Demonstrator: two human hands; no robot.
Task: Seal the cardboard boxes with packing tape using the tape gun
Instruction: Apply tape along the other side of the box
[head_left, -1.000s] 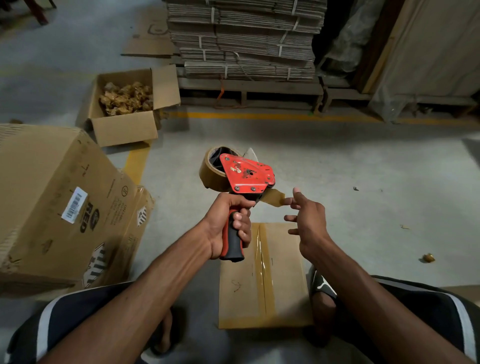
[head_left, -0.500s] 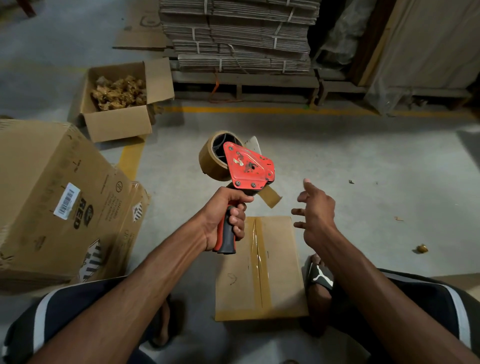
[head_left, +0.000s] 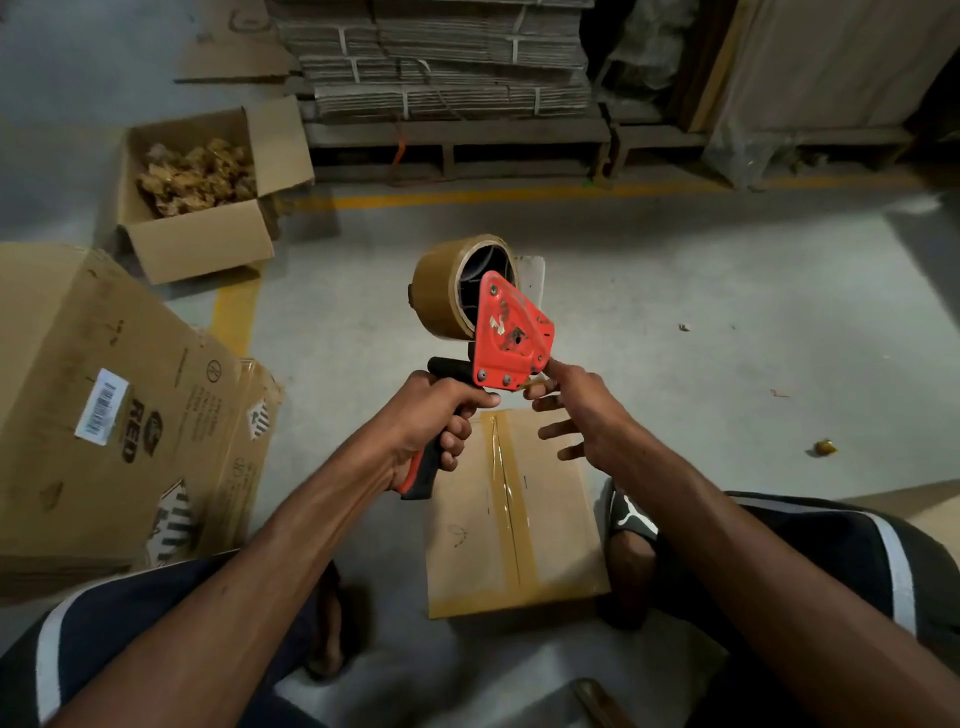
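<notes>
Far off to the left of the left hand (head_left: 434, 415) lies a big cardboard box (head_left: 104, 415) tipped on its side, and beyond it an open box (head_left: 197, 239) filled with crumpled brown stuff; neither shows tape that I can make out. That left hand is curled tight round the handle of the tape gun (head_left: 511, 338), held up in the air with the brown tape roll (head_left: 447, 291) at its far end. Just below the hands, on the floor between the person's knees, sits a small flat box (head_left: 514, 514) with a strip of tape already running along its middle seam, so that one looks sealed on this face. Right of the gun, the right hand (head_left: 582, 410) has its fingers spread and mostly straight, the forefinger touching the gun's front end where the loose tape comes out; whether it pinches the tape there I cannot tell. By my reckoning, one box is done and the larger ones are left.
</notes>
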